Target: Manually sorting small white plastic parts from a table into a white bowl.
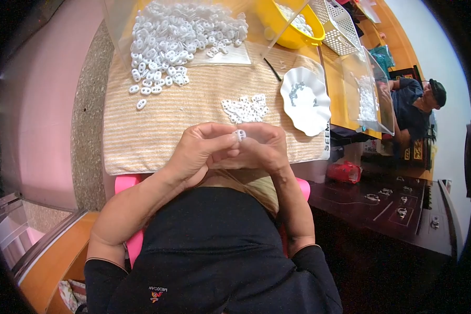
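Note:
Just beyond my lap, both hands meet over the near part of a striped towel (141,137). The fingertips of my left hand (196,149) are closed on a small white two-hole plastic piece (239,135). My right hand (267,149) pinches the same piece from the other side; its fingers partly cover it. Right behind the hands lies a small heap of white plastic parts (245,109). A large pile of white oval two-hole pieces (178,39) spreads at the far left, with a few strays (141,103) nearer me.
To the right stands a white wavy-rimmed dish (304,123) holding small grey bits (301,97). Behind it are a thin black stick (272,69), a yellow basin (318,37) and a white perforated basket (340,34). Farther right, a person (416,99) sits by a clear bin (386,112).

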`<state>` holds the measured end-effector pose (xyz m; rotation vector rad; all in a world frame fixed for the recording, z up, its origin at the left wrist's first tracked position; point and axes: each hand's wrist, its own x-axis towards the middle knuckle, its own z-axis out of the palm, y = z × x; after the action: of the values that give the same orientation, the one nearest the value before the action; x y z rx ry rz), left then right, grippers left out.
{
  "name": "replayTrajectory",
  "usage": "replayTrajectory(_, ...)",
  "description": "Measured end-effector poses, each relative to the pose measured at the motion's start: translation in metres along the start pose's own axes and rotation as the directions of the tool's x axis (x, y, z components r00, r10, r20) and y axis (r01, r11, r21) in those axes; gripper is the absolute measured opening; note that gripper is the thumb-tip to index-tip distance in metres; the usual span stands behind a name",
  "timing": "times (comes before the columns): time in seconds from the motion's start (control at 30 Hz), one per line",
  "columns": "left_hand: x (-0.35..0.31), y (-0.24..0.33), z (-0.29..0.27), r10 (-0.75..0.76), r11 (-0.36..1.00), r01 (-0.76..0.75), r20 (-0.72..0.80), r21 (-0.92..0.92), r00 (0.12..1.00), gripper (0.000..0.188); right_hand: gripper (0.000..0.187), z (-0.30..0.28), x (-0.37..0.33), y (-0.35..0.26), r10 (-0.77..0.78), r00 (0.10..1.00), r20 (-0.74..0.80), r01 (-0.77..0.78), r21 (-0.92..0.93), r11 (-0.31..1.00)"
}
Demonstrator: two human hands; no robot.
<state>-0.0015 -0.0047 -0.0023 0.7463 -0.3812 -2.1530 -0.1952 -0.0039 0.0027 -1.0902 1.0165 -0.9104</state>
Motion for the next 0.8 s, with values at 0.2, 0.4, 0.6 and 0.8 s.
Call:
replayTrajectory(0.2, 0.0, 0.0, -0.002, -0.028, 0.999, 0.029, 0.048, -0.029, 0.998, 0.016, 0.027, -0.006, 0.003, 0.007, -0.101, 0.993, 0.054, 0.102, -0.015, 0.995)
replayTrajectory(0.4, -0.001, 0.001, -0.002, -0.036, 0.998, 0.043, 0.148, -0.045, 0.988, 0.014, 0.027, -0.006, 0.003, 0.009, -0.196, 0.971, 0.138, 0.19, 0.056, 0.98)
replayTrajectory(0.6, -0.003, 0.0, 0.0, -0.033, 0.998, 0.045, 0.2, -0.053, 0.979, 0.012, 0.024, -0.001, -0.002, 0.002, -0.187, 0.97, 0.153, 0.169, 0.123, 0.978)
replayTrajectory(0.8, -0.004, -0.004, -0.001, -0.025, 0.998, 0.036, 0.203, -0.051, 0.979, 0.01, 0.022, -0.003, -0.004, 0.003, -0.2, 0.965, 0.173, 0.182, 0.115, 0.977)
